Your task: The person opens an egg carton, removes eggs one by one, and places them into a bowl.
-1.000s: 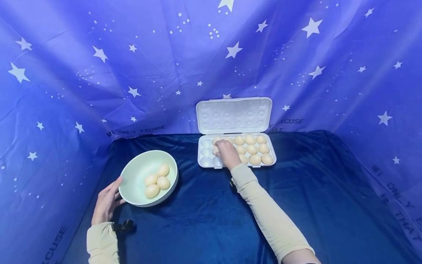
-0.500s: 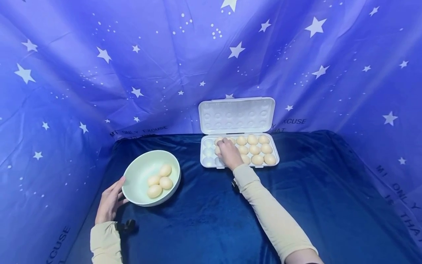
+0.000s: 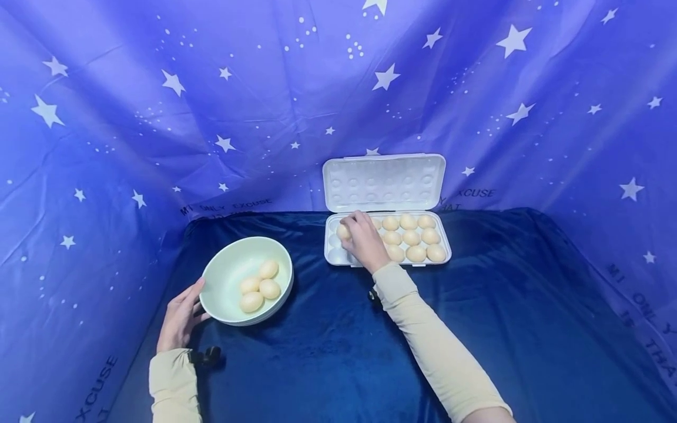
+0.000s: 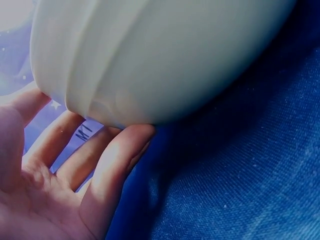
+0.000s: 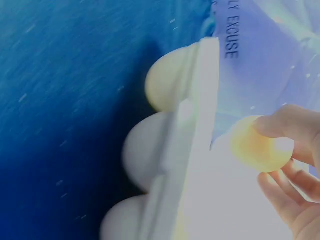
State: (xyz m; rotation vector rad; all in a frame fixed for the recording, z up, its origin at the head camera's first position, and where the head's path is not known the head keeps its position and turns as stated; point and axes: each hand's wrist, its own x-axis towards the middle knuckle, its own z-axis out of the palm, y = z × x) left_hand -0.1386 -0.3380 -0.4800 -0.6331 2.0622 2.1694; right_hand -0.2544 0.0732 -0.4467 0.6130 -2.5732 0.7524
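In the head view my right hand [image 3: 365, 241] pinches an egg [image 3: 344, 231] over the left end of a white egg box [image 3: 338, 256]. The right wrist view shows this egg [image 5: 262, 145] between thumb and fingertips, above the tray. Several more eggs sit in the cups to the right; my hand hides part of the tray. My left hand [image 3: 180, 314] holds a pale green bowl [image 3: 224, 273] at its left side, with the thumb side at the rim. In the left wrist view, fingertips [image 4: 137, 132] touch the bowl's outer wall. Several eggs [image 3: 259, 288] lie together inside the bowl.
The box's lid [image 3: 383, 183] stands open at the back, close to a blue star-printed curtain [image 3: 285, 100]. Dark blue cloth [image 3: 328, 346] covers the table. The bowl stands to the left of the box, with a strip of cloth between them.
My right hand has lifted the egg out of its cup and shifted slightly up and left over the tray. The left hand keeps its place on the bowl. The head view shifts slightly.
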